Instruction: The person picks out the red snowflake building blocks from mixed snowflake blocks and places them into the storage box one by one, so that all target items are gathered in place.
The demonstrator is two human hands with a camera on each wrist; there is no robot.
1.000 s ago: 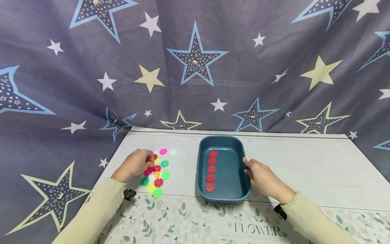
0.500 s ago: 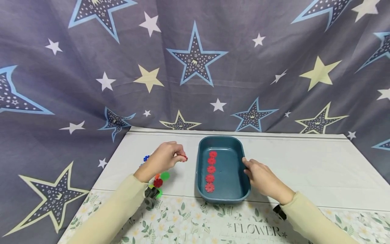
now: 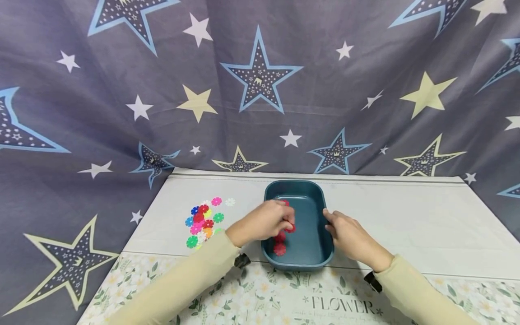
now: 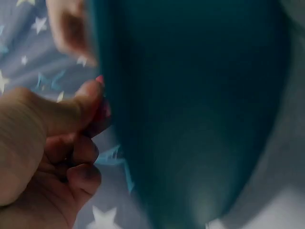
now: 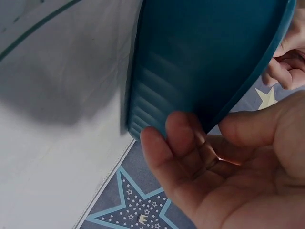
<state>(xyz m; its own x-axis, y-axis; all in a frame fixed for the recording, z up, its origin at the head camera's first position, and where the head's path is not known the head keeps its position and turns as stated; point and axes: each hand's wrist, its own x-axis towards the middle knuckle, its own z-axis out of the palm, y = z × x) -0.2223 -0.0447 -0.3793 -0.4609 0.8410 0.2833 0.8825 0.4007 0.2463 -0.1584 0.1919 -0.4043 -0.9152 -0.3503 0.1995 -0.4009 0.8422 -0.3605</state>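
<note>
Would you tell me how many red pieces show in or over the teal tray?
4: one red piece pinched by the left hand, another, partly covered, near the far end of the tray, and two more toward its near end. The hand may hide others.

Dressed in matching L slv [image 3: 183, 280] & R slv [image 3: 418, 293], both long, pale cream w/ a yellowish tint, plain, wider up the forearm, narrowing twd wrist. Fitted w/ L wrist unit [image 3: 242, 260] & R wrist unit [image 3: 373, 282], both sm., blk, approx. blocky, right by slv ends, too sm. for detail. Bare beyond that: L hand [image 3: 264, 220] & R hand [image 3: 356, 239].
</note>
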